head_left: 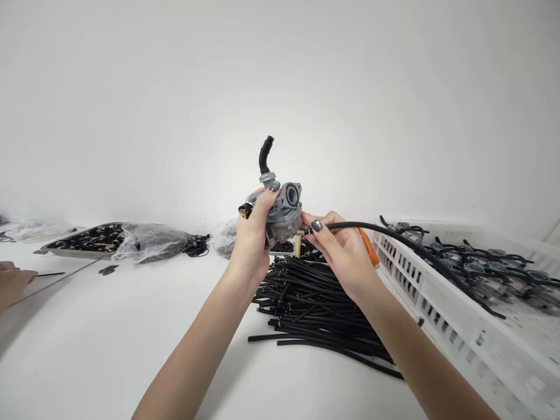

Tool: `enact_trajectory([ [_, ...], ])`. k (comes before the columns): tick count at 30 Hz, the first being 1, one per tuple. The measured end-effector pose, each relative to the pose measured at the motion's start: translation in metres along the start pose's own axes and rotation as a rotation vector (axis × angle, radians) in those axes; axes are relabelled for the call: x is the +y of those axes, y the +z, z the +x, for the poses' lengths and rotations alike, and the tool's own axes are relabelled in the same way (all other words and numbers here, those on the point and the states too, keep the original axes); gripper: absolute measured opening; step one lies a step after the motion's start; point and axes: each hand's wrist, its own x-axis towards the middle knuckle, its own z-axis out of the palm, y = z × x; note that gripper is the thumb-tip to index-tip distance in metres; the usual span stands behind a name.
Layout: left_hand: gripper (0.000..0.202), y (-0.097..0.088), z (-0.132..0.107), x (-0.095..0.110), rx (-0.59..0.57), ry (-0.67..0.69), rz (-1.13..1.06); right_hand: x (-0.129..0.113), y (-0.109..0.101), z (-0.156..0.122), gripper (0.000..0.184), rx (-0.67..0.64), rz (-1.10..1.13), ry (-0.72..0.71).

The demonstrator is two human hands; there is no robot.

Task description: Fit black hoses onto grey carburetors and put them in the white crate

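Observation:
A grey metal carburetor (283,214) with a curved black rubber boot (265,154) rising from its top is held up above the table. My left hand (252,233) is closed around its left side, thumb on top. Between the thumb and fingers of my right hand (339,245) is the near end of a long black rubber hose (394,234). That end meets the lower right of the carburetor; whether it is pushed onto a fitting I cannot tell. From there the hose arcs right, over the white crate.
Black hoses (315,303) lie piled under my hands. At right, a white plastic crate (406,271) holds several carburetors (490,265). An orange object (368,248) sits beside it. Leftward are a tray of small black parts (87,239), plastic bags (153,240) and another person's hand (15,283).

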Motion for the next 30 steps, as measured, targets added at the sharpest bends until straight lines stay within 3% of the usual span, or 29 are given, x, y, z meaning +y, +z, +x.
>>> enact_trajectory([
  [5,0.038,0.004,-0.004,-0.006,0.056,-0.004,0.029,0.007,-0.003,-0.009,0.033,-0.004,0.039,-0.013],
  [12,0.045,0.007,-0.010,-0.014,0.037,0.036,0.028,0.014,-0.007,-0.012,0.029,0.001,-0.018,-0.019],
  [17,0.044,0.005,-0.009,-0.017,0.027,-0.001,0.057,0.021,-0.009,-0.009,0.028,0.015,0.063,-0.005],
  [23,0.045,0.008,-0.009,-0.022,0.034,-0.051,0.028,0.015,-0.009,-0.009,0.039,0.246,0.155,0.080],
  [26,0.045,0.010,-0.010,-0.027,0.068,-0.034,0.022,0.014,-0.005,-0.012,0.045,0.354,0.214,0.046],
  [30,0.042,0.012,-0.011,-0.029,0.074,-0.038,0.012,0.018,-0.003,-0.014,0.044,0.385,0.142,-0.047],
])
